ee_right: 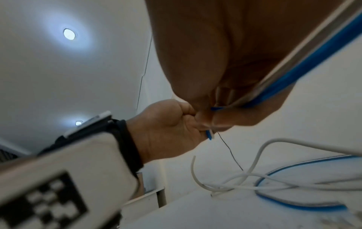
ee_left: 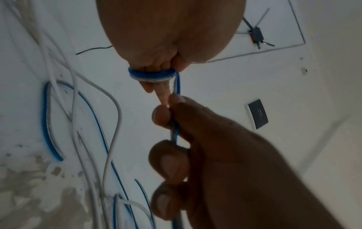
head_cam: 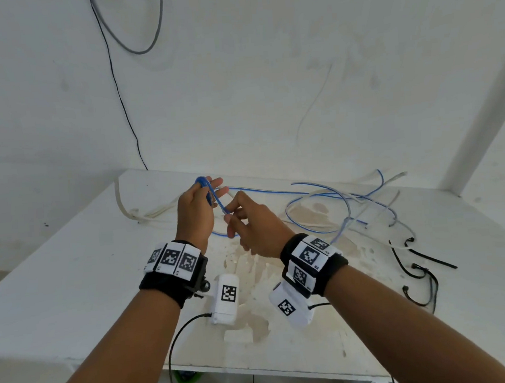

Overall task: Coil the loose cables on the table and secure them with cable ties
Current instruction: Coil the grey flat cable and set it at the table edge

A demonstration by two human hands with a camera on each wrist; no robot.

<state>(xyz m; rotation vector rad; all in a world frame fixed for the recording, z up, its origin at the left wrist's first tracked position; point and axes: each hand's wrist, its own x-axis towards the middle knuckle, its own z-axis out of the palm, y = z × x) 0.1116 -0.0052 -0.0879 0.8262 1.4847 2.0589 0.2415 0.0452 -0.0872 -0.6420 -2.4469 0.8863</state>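
A blue-and-white flat cable [head_cam: 216, 198] is wound in a small coil [ee_left: 150, 75] round the outstretched fingers of my left hand [head_cam: 197, 213], raised above the white table [head_cam: 87, 277]. The left thumb [ee_left: 179, 63] sits against the coil's end. My right hand [head_cam: 241, 222] pinches the cable's free run just below the coil between thumb and forefinger [ee_left: 172, 111]. In the right wrist view the cable [ee_right: 305, 68] runs through the right hand toward the left hand [ee_right: 172, 128]. The rest of the blue cable [head_cam: 314, 191] trails loose across the table to the right.
White cables [head_cam: 157, 211] lie tangled with the blue one over the back of the table. Several black cable ties [head_cam: 429, 258] lie at the right. A thin black wire [head_cam: 118, 90] hangs down the wall behind. The table's front edge [head_cam: 257, 367] is close below my wrists.
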